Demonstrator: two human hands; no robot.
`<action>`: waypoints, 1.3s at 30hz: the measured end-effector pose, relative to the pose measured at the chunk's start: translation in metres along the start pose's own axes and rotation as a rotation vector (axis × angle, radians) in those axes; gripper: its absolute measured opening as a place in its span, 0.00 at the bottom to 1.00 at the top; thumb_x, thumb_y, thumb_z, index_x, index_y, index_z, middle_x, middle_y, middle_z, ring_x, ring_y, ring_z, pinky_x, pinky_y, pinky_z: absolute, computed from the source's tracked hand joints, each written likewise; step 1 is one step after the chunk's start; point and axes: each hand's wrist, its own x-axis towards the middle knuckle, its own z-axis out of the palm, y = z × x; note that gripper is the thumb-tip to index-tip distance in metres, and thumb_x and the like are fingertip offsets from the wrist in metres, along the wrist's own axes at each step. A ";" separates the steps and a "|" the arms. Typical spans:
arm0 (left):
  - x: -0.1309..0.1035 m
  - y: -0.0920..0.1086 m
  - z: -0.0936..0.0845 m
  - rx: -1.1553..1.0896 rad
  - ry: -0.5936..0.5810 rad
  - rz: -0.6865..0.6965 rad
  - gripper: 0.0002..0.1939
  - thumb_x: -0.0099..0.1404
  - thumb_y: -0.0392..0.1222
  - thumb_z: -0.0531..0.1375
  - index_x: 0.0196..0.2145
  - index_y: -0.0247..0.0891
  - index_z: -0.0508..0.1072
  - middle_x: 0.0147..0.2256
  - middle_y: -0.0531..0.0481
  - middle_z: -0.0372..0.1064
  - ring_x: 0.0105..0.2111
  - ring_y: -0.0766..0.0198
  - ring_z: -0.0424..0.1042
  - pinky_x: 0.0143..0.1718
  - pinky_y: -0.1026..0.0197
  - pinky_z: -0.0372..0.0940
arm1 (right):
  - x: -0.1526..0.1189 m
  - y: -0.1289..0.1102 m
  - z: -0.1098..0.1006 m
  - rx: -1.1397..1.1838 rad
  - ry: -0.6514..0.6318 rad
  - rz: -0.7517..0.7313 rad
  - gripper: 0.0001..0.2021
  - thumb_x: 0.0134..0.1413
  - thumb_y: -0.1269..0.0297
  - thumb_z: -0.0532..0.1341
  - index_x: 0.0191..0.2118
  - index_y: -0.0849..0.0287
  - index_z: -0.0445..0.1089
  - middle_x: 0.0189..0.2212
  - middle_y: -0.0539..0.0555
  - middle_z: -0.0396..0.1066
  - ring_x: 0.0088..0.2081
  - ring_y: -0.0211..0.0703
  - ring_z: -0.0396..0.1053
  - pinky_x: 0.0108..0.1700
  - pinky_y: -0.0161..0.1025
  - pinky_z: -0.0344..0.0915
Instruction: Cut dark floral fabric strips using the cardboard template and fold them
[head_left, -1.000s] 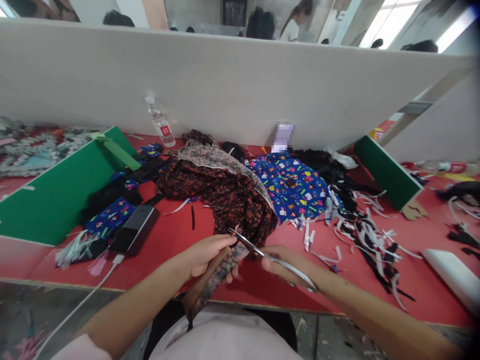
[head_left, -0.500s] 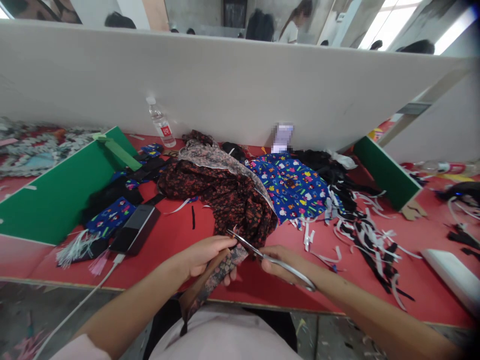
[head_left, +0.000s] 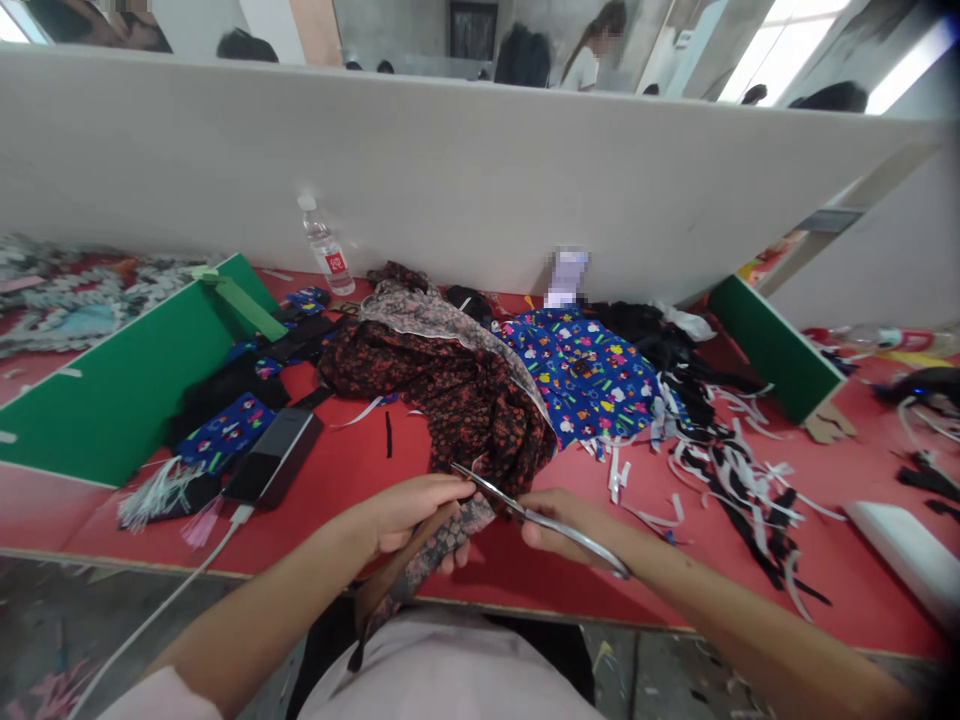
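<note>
My left hand [head_left: 420, 515] is closed on a floral fabric strip [head_left: 439, 548], whose loose end hangs toward my lap past the table's front edge. In my right hand [head_left: 562, 515] is a pair of metal scissors [head_left: 577, 538]. Their blades point left, reaching my left fingertips at the top of the strip. Just beyond the blades lies a bunched dark cloth with small red flowers [head_left: 480, 400], its paler underside folded up along one edge. Whether the strip joins that cloth is hidden by my hands.
Blue printed fabric [head_left: 581, 375] lies behind right, with white and black scraps [head_left: 739, 480] beyond. At left are a power bank [head_left: 274, 460] with a white cable and a green divider [head_left: 142, 385]. A water bottle [head_left: 328, 250] stands by the white partition [head_left: 450, 170].
The view has shifted very slightly. The strip's hanging end has moved a little to the left. Both hands keep their holds, and the scissors remain at nearly the same spot.
</note>
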 end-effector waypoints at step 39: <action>0.023 0.048 -0.010 -0.885 0.402 0.605 0.20 0.69 0.48 0.43 0.35 0.33 0.70 0.25 0.45 0.73 0.22 0.62 0.73 0.31 0.56 0.70 | 0.056 -0.030 -0.005 -0.075 0.867 0.023 0.12 0.47 0.63 0.57 0.40 0.57 0.66 0.28 0.50 0.71 0.28 0.41 0.68 0.33 0.35 0.62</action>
